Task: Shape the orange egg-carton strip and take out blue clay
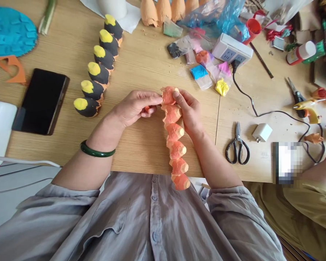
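My right hand grips the top end of an egg carton strip, thumb pressed on the uppermost cup. The strip is a row of several orange-pink cups with pale tips, and its lower end hangs past the table edge over my shirt. At the ragged left edge of that top cup, my left hand is closed in a pinch, thumb and forefinger touching the rim. A small orange lump shows among its curled fingers. To the left lies another egg carton strip, painted black with yellow tips.
Bags of coloured clay lie beyond my hands, near a white power strip. Scissors and a white charger plug are at right. A black phone rests at left. Another person's leg is at lower right.
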The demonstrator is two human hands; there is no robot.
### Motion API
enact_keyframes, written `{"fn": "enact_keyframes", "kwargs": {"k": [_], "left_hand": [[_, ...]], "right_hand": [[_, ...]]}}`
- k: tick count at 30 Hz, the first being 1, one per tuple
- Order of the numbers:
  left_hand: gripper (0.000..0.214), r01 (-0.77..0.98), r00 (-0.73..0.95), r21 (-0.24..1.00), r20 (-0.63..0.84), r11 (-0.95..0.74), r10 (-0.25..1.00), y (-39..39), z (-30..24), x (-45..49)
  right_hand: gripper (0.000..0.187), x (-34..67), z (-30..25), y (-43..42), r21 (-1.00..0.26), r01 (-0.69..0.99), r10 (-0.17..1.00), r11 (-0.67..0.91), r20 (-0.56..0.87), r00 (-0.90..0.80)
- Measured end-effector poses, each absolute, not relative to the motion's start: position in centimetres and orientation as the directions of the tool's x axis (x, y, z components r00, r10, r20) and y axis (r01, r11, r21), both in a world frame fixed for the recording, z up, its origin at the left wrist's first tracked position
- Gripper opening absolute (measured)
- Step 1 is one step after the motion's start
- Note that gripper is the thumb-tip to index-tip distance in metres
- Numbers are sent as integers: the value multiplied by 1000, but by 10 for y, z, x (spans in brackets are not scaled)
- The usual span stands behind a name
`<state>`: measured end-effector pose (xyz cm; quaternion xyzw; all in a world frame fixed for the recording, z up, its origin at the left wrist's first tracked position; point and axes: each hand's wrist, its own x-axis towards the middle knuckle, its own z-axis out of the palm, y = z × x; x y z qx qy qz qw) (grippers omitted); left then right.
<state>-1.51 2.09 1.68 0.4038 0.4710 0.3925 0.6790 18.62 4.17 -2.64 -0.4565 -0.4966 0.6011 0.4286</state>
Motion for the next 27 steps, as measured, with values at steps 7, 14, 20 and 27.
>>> {"fn": "enact_keyframes", "kwargs": {"k": [7, 14, 20, 27], "left_hand": [[37, -97, 187, 967, -215, 235, 959, 21, 2, -10], [42, 154, 182, 988, 0, -29, 983, 18, 1, -11], [30, 93, 230, 994, -73, 53, 971, 20, 4, -13], [28, 3, 231, 983, -177, 181, 957, 21, -1, -12]], "right_hand": [[49, 185, -26, 40, -987, -83, 969, -141, -120, -214], [53, 186, -25, 38, -984, -68, 968, -166, -149, -203], [50, 188, -26, 41, -988, -57, 970, -144, -129, -204], [45, 186, -23, 38, -984, -87, 971, -154, -134, -197]]}}
